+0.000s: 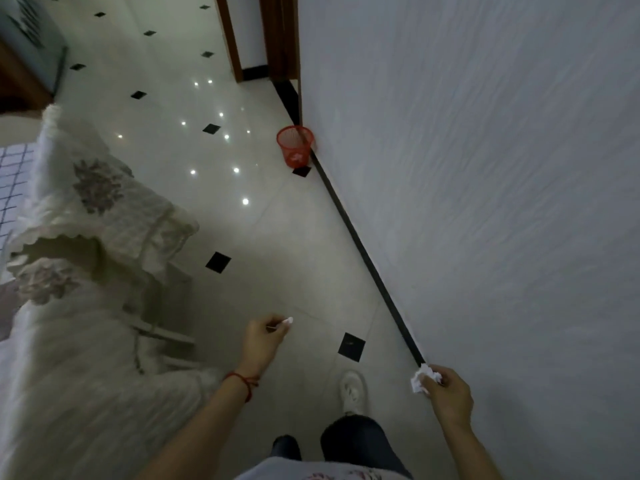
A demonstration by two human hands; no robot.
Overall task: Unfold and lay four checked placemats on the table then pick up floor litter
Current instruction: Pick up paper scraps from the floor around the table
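Observation:
My left hand pinches a thin stick with a white tip, like a cotton swab, above the tiled floor. My right hand grips a crumpled white paper wad close to the wall's black skirting. A red mesh waste basket stands on the floor ahead, against the wall. A checked placemat shows at the far left edge, on the table behind the chair cover.
A chair with a white quilted, flower-patterned cover stands to my left. The white wall runs along my right. My white shoe is stepping forward on the pale tiles. A wooden door frame lies beyond the basket.

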